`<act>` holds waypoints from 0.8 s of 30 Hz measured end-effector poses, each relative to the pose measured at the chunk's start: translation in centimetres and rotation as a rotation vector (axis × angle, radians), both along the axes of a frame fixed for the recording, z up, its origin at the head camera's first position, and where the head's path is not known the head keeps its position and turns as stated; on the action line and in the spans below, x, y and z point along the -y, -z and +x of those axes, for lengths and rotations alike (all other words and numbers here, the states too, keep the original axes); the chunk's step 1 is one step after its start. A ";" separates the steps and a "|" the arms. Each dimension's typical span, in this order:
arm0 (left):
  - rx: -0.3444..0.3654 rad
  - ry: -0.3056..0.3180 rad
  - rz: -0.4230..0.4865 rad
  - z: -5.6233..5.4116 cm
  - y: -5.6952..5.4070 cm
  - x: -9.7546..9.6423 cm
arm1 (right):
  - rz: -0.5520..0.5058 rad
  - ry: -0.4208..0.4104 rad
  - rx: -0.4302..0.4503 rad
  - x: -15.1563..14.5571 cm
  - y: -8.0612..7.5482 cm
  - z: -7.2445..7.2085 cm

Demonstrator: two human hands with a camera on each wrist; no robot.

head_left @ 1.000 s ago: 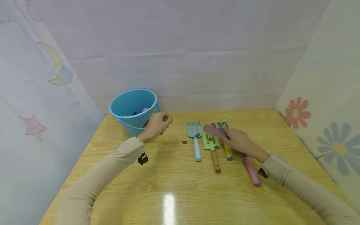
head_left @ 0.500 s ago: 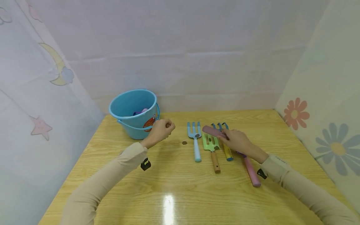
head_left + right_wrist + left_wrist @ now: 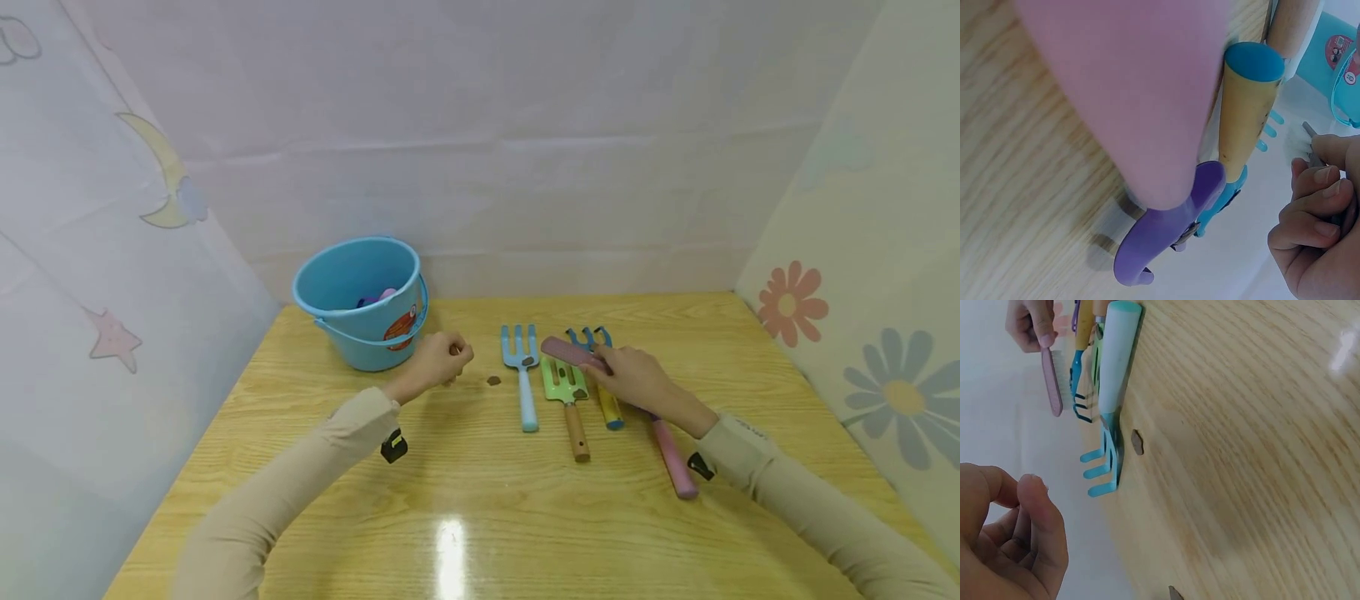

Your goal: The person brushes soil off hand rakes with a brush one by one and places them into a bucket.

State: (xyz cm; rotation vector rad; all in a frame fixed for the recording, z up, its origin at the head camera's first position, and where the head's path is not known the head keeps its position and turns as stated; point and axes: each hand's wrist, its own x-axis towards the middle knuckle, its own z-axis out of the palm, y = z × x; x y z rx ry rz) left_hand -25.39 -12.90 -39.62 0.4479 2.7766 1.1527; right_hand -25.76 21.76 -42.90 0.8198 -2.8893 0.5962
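Note:
My left hand (image 3: 433, 365) hovers right of the blue bucket (image 3: 352, 337), fingers loosely curled and holding nothing. In the left wrist view a gap shows between its thumb (image 3: 1038, 500) and fingers. My right hand (image 3: 633, 377) grips a pink brush (image 3: 566, 350) by one end; its pale bristles show in the left wrist view. Below the brush lie a light-blue hand fork (image 3: 522, 375), a green slotted trowel (image 3: 566, 392) with a wooden handle, and a blue cultivator (image 3: 609, 408) with a yellow handle. Brown flakes lie on the fork and trowel.
A pink-handled purple tool (image 3: 673, 458) lies under my right wrist. One brown flake (image 3: 493, 380) rests on the wooden table (image 3: 360, 508) left of the fork; another (image 3: 1174, 592) shows in the left wrist view. Purple and pink things sit inside the bucket. Cloth walls surround the table.
My left hand has moved right and toward me, away from the bucket, uncovering the bucket's label. My right hand and the brush have hardly moved.

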 end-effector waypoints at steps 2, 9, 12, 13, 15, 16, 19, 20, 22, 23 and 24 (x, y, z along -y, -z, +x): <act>0.037 0.013 0.006 0.0 0.4 0.0 | 0.002 0.000 0.002 0.0 0.0 0.0; 0.075 0.054 0.060 0.1 1.4 -0.4 | 0.015 0.014 0.007 -0.2 -0.2 0.2; 0.102 0.059 0.072 0.1 1.7 -0.7 | 0.021 0.012 0.002 -0.3 -0.2 0.3; 0.112 0.060 0.073 0.2 1.8 -0.8 | 0.023 0.011 0.001 -0.3 -0.3 0.3; 0.134 0.058 0.065 0.3 2.0 -1.1 | 0.027 0.007 0.000 -0.4 -0.4 0.4; 0.148 0.058 0.065 0.3 2.2 -1.2 | 0.028 0.007 0.000 -0.4 -0.4 0.4; 0.171 0.060 0.068 0.4 2.7 -1.7 | 0.029 0.011 0.008 -0.3 -0.6 0.4; 0.178 0.062 0.070 0.4 2.9 -1.8 | 0.030 0.014 0.012 -0.3 -0.6 0.4; 0.198 0.075 0.078 0.5 3.3 -2.1 | 0.027 0.021 0.021 -0.2 -0.7 0.4; 0.209 0.085 0.083 0.5 3.5 -2.3 | 0.026 0.023 0.024 -0.2 -0.7 0.4; 0.222 0.095 0.086 0.5 3.6 -2.5 | 0.024 0.022 0.027 -0.2 -0.8 0.4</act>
